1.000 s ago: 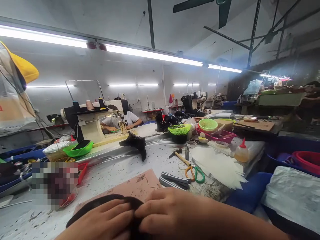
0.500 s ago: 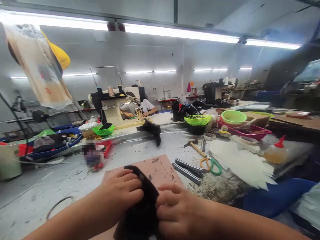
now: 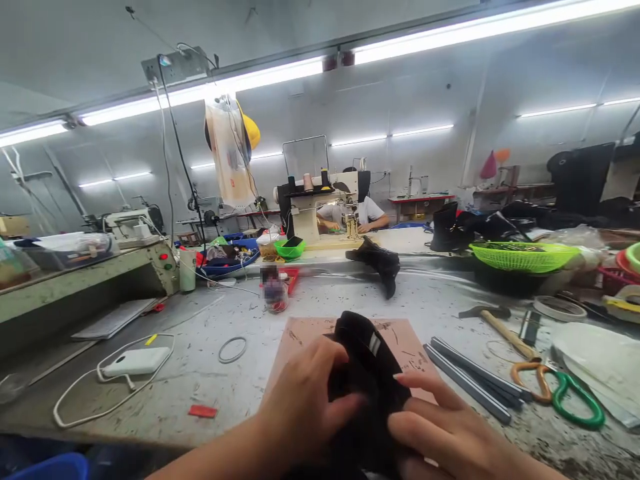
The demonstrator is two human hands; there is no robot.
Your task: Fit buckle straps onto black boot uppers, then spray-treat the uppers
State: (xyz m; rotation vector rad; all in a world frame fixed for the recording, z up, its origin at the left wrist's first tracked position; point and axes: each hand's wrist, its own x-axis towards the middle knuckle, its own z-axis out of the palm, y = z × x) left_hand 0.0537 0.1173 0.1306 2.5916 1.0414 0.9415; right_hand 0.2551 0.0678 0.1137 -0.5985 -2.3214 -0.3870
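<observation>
A black fabric piece (image 3: 365,373) is bunched up over a pinkish cutting board (image 3: 305,333) near the table's front edge. My left hand (image 3: 305,407) grips its left side, thumb pressed across the fabric. My right hand (image 3: 450,433) holds its lower right part, index finger stretched along the edge. A small white tag shows on the fabric's upper right.
Scissors with orange and green handles (image 3: 555,393), grey strips (image 3: 470,380), a hammer (image 3: 500,327) and a green basket (image 3: 525,257) lie to the right. A white power bank with cable (image 3: 135,363) and a ring (image 3: 233,349) lie left. A person sews at a machine (image 3: 320,207) beyond a black boot (image 3: 380,263).
The view has swung left, so the bench's left side now shows. The black piece has been lifted and bunched higher between both hands.
</observation>
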